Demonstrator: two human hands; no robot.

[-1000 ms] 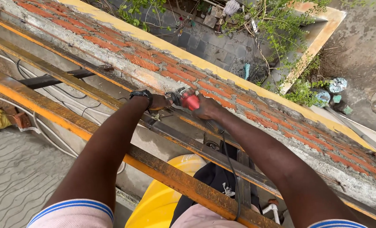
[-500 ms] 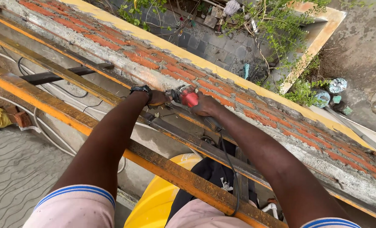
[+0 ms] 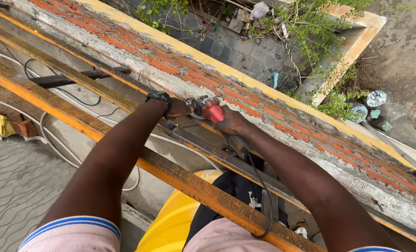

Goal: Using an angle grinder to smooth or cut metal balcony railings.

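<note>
Tool: one red angle grinder (image 3: 211, 111) is sitting at the far steel rail (image 3: 124, 86), just below the brick wall top (image 3: 245, 95); its disc end is pointing left, toward the left hand.
Right hand: the right hand (image 3: 231, 125) is wrapping round the grinder's body behind the red head, clenched on it, probably to keep the tool steady against the rail.
Left hand: the left hand (image 3: 180, 108), with one black wristwatch (image 3: 160, 98), is pressing in at the grinder's front end; whether it is gripping the guard or a side handle, I cannot tell.
Cord: one black cable (image 3: 259, 186) is trailing from the tool's rear down past the legs, hanging clear of the disc.
Rails: two long rusty, orange-painted steel beams are running diagonally; the near beam (image 3: 189, 184) is crossing under both forearms, apparently serving as a brace.
Below: one yellow barrel (image 3: 170, 224) is standing under the near beam, beside the paved floor (image 3: 16, 186).
Loose wires: several are lying along the ledge (image 3: 54, 140); the count is unclear.
</note>
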